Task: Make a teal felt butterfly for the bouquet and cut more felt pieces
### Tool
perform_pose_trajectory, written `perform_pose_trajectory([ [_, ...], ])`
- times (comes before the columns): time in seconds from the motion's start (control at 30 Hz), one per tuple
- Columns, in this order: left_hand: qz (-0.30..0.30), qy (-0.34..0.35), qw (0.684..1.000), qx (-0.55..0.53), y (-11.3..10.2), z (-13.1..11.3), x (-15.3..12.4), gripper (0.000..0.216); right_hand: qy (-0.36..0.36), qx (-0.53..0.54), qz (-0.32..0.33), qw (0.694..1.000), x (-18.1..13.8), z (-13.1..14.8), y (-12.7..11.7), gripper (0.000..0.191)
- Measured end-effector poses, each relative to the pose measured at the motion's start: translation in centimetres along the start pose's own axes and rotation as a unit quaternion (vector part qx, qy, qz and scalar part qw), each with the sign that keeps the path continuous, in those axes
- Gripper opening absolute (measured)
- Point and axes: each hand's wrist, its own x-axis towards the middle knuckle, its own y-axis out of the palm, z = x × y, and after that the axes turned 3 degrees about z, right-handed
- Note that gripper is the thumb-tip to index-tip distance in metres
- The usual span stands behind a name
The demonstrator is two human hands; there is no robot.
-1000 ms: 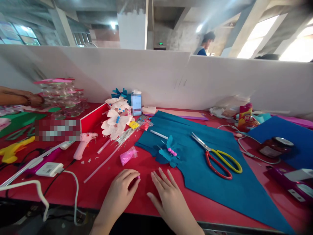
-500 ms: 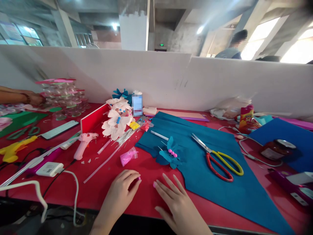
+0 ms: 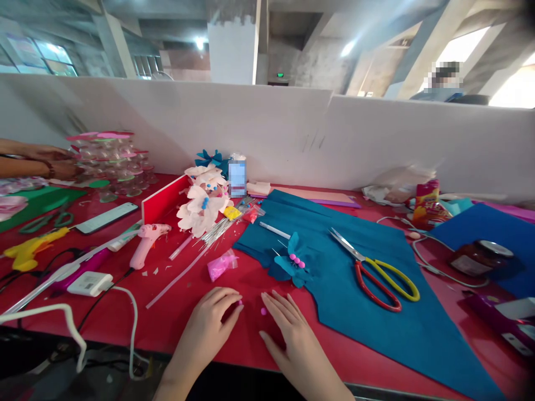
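My left hand (image 3: 204, 328) rests on the red table (image 3: 184, 323) near the front edge, fingers curled, its fingertips pinching a tiny pink bead (image 3: 240, 303). My right hand (image 3: 292, 340) lies flat beside it with fingers stretched out and holds nothing. A second loose pink bead (image 3: 263, 312) sits on the table just off its index fingertip. Just beyond both hands lies a teal felt flower piece (image 3: 292, 263) with pink beads and pins on it, at the edge of a large teal felt sheet (image 3: 376, 323). A small pink bead bag (image 3: 221, 265) lies to the left.
Red and yellow scissors (image 3: 378, 275) lie on the felt. A pink glue gun (image 3: 146, 239), wires, a white adapter (image 3: 90, 283) and cable, cream felt flowers (image 3: 200, 206), a jar (image 3: 480, 257) and another person's hands (image 3: 45, 161) at the far left surround the spot. A white partition stands behind.
My right hand has shifted slightly and a pink bead now lies free by its index fingertip. The left hand keeps its pinch. A person behind the partition walked right.
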Motion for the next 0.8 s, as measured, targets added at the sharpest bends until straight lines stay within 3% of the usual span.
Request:
perform_pose_trajectory([
  [0.17, -0.001, 0.001, 1.0, -0.005, -0.1, 0.0, 0.0, 0.017, 0.052, 0.018, -0.038, 0.998, 0.3, -0.4, 0.9, 0.055],
  [0.27, 0.0, 0.001, 1.0, -0.005, -0.1, -0.1, 0.0, 0.017, 0.041, 0.02, -0.053, 0.998, 0.7, -0.7, 0.8, 0.055],
  [0.4, -0.001, 0.001, 1.0, -0.005, 0.0, -0.1, 0.0, 0.016, 0.009, 0.009, -0.073, 0.997, 1.7, -0.6, 0.5, 0.042],
  [0.63, -0.001, 0.0, 1.0, -0.002, 0.0, 0.1, 0.0, 0.016, 0.034, -0.008, -0.167, 0.985, 2.7, -0.1, 1.0, 0.017],
  [0.8, -0.008, 0.004, 1.0, 0.001, -0.1, 0.0, -0.1, 0.016, -0.014, -0.043, -0.166, 0.985, 2.3, 0.3, 1.1, 0.026],
])
